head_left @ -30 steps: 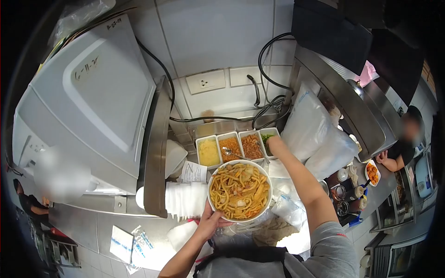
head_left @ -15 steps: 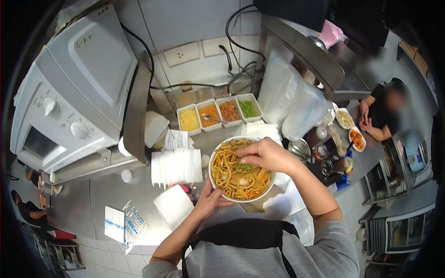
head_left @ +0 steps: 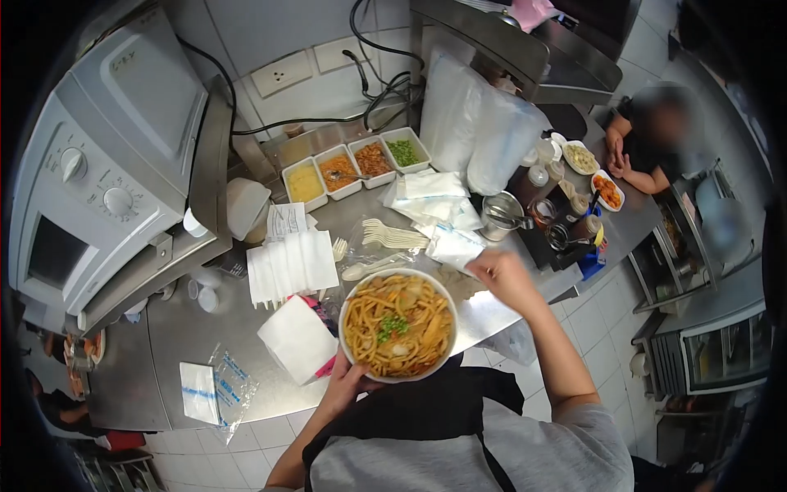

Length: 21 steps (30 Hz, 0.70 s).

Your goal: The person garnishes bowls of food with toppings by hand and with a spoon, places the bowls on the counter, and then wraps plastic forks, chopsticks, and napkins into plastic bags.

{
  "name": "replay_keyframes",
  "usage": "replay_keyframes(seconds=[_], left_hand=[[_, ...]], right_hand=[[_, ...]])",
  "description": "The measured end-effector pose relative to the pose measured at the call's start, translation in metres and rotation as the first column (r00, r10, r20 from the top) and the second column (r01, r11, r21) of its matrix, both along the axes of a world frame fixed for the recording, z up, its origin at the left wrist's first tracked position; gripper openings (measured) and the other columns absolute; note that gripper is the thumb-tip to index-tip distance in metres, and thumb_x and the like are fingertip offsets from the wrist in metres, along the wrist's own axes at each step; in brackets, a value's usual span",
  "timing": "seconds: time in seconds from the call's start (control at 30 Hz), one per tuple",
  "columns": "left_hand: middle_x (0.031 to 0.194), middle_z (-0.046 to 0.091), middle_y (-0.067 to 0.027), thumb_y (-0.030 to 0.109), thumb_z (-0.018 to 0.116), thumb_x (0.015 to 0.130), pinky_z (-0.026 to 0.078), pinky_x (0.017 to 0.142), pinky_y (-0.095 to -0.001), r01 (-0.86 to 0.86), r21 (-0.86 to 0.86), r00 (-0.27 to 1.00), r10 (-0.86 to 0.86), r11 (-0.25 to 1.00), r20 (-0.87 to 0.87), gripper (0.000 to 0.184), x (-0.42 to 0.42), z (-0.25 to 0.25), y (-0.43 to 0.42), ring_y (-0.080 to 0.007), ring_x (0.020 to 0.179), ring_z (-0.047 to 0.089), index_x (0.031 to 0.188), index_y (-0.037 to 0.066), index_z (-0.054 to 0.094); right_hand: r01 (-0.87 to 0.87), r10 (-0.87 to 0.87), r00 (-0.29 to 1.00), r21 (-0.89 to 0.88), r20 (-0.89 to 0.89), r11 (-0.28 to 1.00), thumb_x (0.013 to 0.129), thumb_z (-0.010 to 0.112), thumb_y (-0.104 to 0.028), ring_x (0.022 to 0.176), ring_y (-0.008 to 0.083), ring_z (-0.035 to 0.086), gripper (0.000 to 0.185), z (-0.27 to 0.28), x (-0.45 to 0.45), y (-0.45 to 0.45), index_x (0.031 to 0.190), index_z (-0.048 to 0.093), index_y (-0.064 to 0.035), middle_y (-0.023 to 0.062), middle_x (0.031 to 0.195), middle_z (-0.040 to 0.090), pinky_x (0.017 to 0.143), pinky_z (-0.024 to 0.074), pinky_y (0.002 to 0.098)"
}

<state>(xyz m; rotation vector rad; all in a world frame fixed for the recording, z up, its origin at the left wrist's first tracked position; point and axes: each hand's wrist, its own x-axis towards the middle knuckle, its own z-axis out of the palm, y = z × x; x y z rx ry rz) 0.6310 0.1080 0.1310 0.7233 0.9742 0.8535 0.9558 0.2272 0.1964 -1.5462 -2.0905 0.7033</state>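
Note:
My left hand (head_left: 348, 380) grips the lower left rim of a white bowl (head_left: 450, 348) filled with sauced noodles (head_left: 369, 313). Chopped green topping (head_left: 392, 328) lies in a small heap at the centre of the noodles. To the right of the bowl, over the counter, is my right hand (head_left: 507, 280). Its fingers are drawn together, and whatever may be between them is hidden. Just beyond those fingers lies a white plastic packet (head_left: 452, 246); I cannot tell whether they touch it.
Trays of yellow shreds (head_left: 304, 184), orange shreds (head_left: 337, 170), brown bits (head_left: 371, 158) and chopped greens (head_left: 404, 152) line the back. Plastic forks (head_left: 392, 234), napkins (head_left: 297, 336), a metal pot (head_left: 498, 220) and bottles (head_left: 537, 179) surround the bowl. An oven (head_left: 106, 189) stands left; a person (head_left: 656, 135) is at right.
My right hand has left the noodles and moved right, beyond the bowl's rim. The bowl sits nearer my body, with the green heap uncovered. The camera view has shifted.

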Motion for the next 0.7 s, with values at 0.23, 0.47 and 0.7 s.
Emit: replay_keyframes(seconds=[0.23,0.47,0.7], left_hand=[[0.135,0.038,-0.0122,0.008,0.048,0.087,0.059,0.072,-0.0387,0.064,-0.040,0.997,-0.065,0.997,-0.029,0.072,-0.027,-0.014,-0.015,-0.0299,0.106,0.058,0.145,0.019,0.007],[0.138,0.035,-0.0107,0.010,0.047,0.088,0.057,0.074,-0.0397,0.276,0.008,0.960,-0.276,0.961,-0.036,0.076,-0.003,-0.034,0.001,-0.0269,0.112,0.053,0.146,0.021,0.000],[0.131,0.044,-0.0144,0.015,0.049,0.089,0.057,0.071,-0.0365,0.555,-0.053,0.832,-0.552,0.830,0.052,0.079,0.017,-0.053,0.052,-0.0249,0.092,0.064,0.146,0.027,-0.005]], right_hand=[[-0.271,0.255,0.963,0.342,0.093,0.900,0.072,0.066,-0.008,0.082,0.0249,0.058,0.013,-0.107,-0.027,-0.030,0.085,0.069,-0.0080,0.0085,0.088,0.058,0.068,0.0479,0.0347],[0.084,-0.043,0.938,0.104,-0.343,0.991,0.077,0.066,-0.009,0.072,0.0170,0.059,0.010,-0.109,-0.008,0.011,0.086,0.067,-0.0051,0.0048,0.087,0.062,0.065,0.0477,0.0285],[-0.228,0.123,0.912,-0.233,-0.391,0.945,0.078,0.066,-0.011,0.071,0.0129,0.062,0.017,-0.082,-0.028,0.047,0.092,0.067,-0.0007,0.0063,0.079,0.068,0.067,0.0491,0.0271]])
